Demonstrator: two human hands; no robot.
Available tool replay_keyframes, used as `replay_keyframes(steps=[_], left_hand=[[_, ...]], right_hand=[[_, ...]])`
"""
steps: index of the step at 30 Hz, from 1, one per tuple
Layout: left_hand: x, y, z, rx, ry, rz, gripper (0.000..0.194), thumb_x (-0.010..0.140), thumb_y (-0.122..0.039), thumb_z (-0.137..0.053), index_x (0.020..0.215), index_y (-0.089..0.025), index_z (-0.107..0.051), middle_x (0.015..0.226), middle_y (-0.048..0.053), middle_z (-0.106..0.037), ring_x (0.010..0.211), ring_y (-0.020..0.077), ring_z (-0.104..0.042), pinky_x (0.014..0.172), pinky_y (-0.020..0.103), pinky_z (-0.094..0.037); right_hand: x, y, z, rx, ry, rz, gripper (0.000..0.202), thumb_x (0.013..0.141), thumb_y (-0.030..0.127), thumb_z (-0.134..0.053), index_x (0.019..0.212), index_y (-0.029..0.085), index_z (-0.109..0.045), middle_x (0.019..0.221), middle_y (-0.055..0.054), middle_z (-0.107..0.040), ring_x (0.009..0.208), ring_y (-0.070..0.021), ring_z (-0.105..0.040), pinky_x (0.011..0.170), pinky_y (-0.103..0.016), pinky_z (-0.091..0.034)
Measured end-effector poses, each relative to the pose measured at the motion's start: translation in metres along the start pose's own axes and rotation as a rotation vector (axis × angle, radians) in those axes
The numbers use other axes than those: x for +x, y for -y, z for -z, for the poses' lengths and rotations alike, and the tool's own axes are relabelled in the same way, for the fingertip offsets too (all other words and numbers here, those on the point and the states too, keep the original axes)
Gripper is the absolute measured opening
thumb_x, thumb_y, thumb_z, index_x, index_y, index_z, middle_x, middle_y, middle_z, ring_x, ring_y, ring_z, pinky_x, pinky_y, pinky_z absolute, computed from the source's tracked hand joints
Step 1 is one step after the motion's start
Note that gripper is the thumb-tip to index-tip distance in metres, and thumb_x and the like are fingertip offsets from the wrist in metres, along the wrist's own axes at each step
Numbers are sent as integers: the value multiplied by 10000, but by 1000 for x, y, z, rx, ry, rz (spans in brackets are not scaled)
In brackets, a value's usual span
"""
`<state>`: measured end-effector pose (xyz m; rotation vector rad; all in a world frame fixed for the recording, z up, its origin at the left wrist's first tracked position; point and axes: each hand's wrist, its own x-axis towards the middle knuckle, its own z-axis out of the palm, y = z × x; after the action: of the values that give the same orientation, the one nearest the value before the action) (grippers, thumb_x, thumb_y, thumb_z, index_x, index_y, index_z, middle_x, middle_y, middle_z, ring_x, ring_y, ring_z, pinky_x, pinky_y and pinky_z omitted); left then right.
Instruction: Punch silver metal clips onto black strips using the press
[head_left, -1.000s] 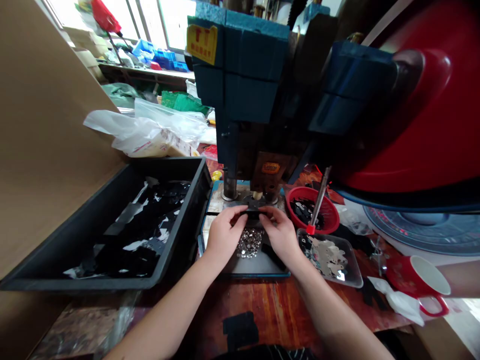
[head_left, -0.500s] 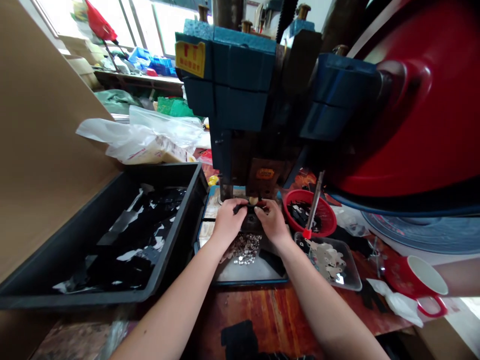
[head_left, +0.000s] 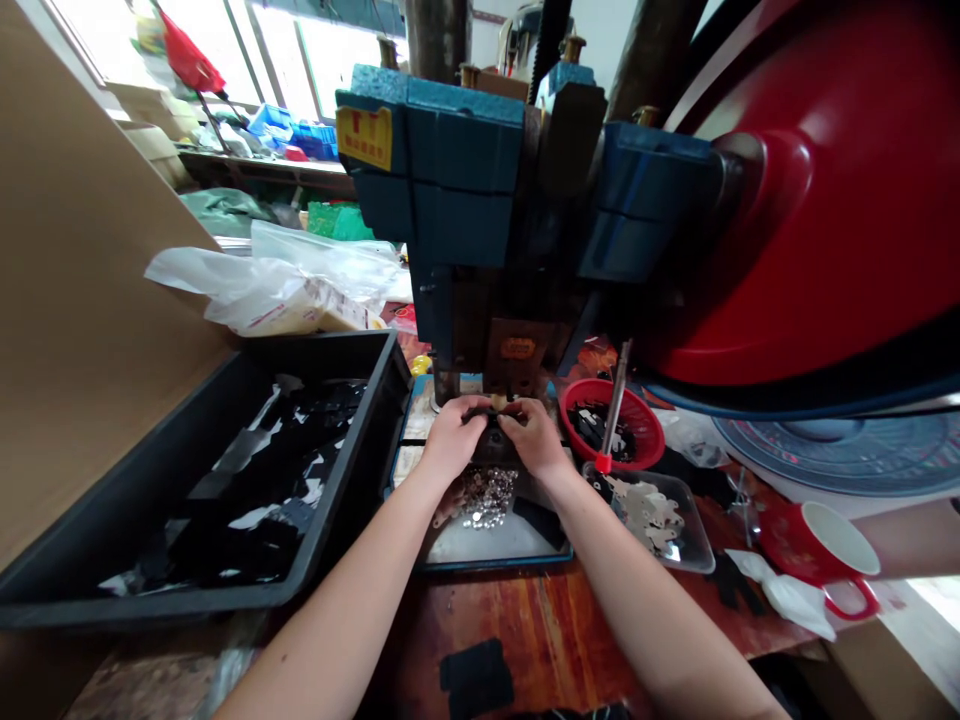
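Observation:
My left hand (head_left: 453,440) and my right hand (head_left: 534,440) meet under the head of a blue press (head_left: 442,220). Thumbs and fingertips pinch a thin black piece (head_left: 474,412) from both sides, in front of a small tan knob (head_left: 499,402) at the press tool. Fingers cover most of the piece, so its shape cannot be made out. Just nearer to me lies a heap of small shiny metal parts (head_left: 487,498) on the blue-edged press base (head_left: 465,545). Beside the heap, under my right forearm, rests a flat black strip (head_left: 538,522).
Left stands a black crate (head_left: 300,575) of dark and grey scraps. On the right are a red basket (head_left: 651,425) of black pieces, a rod (head_left: 615,410), a clear box (head_left: 703,545) of flat metal plates and a red mug (head_left: 795,540). A big red wheel (head_left: 780,250) overhangs them.
The view has shifted slightly, so everything sits a little further left. Both hands keep pinching the black piece at the press tool, with fingers barely moved.

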<state>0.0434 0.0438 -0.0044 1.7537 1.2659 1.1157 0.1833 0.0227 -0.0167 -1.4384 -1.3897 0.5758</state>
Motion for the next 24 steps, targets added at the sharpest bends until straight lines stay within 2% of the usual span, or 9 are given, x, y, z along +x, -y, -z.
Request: replay_keyframes(steps=[6, 8, 11, 13, 15, 18, 21, 24], left_hand=[[-3, -4, 4, 52, -66, -16, 251, 761, -187, -524, 966, -162, -667, 1018, 74, -667, 1010, 219, -593, 936, 377, -435], [-12, -8, 13, 72, -112, -13, 266, 792, -243, -534, 1021, -169, -645, 1064, 80, -645, 1044, 228, -573, 940, 385, -427], [-36, -12, 33, 147, -135, -53, 250, 845, -312, -510, 1041, -213, -629, 1072, 53, -632, 1038, 220, -569, 925, 370, -434], [-56, -11, 45, 238, -121, -90, 210, 861, -316, -501, 985, -221, -641, 1030, 40, -639, 1002, 213, -580, 908, 353, -439], [-76, -6, 53, 326, -84, -99, 204, 869, -305, -490, 976, -220, -641, 1026, 43, -637, 998, 218, -576, 910, 361, -431], [-98, 3, 56, 414, -52, -84, 220, 877, -310, -478, 994, -211, -636, 1032, 59, -631, 998, 233, -567, 910, 385, -423], [-110, 11, 56, 457, -43, -75, 233, 878, -316, -475, 1013, -203, -628, 1039, 71, -623, 996, 241, -562, 905, 395, -425], [-114, 14, 58, 491, -64, -75, 244, 885, -306, -458, 1029, -197, -622, 1045, 82, -611, 998, 244, -555, 901, 395, -427]], right_hand=[[3, 0, 1, 11, 8, 1, 239, 748, 316, -544, 912, 169, -636, 891, -43, -635, 834, -177, -580, 772, -314, -469], [-1, 0, 13, 14, -12, 0, 282, 781, 356, -527, 962, 164, -627, 916, -55, -637, 843, -179, -585, 753, -311, -473], [-20, -3, 46, -22, -19, 20, 244, 814, 356, -507, 918, 180, -641, 908, -54, -635, 822, -176, -592, 701, -295, -475], [-39, -6, 70, -168, 78, 95, 201, 842, 304, -489, 910, 199, -646, 866, -38, -644, 811, -178, -603, 715, -306, -478], [-59, -9, 87, -362, 194, 176, 197, 867, 247, -470, 934, 210, -652, 905, -44, -658, 875, -192, -605, 805, -340, -471], [-82, -12, 98, -673, 347, 303, 248, 877, 183, -454, 1009, 221, -660, 975, -67, -660, 918, -222, -589, 839, -377, -459], [-92, -14, 99, -894, 381, 395, 293, 860, 168, -482, 1097, 233, -642, 1017, -86, -649, 930, -251, -575, 815, -400, -457], [-96, -17, 102, -959, 375, 455, 305, 858, 178, -495, 1126, 244, -627, 1025, -91, -646, 936, -254, -570, 816, -403, -457]])
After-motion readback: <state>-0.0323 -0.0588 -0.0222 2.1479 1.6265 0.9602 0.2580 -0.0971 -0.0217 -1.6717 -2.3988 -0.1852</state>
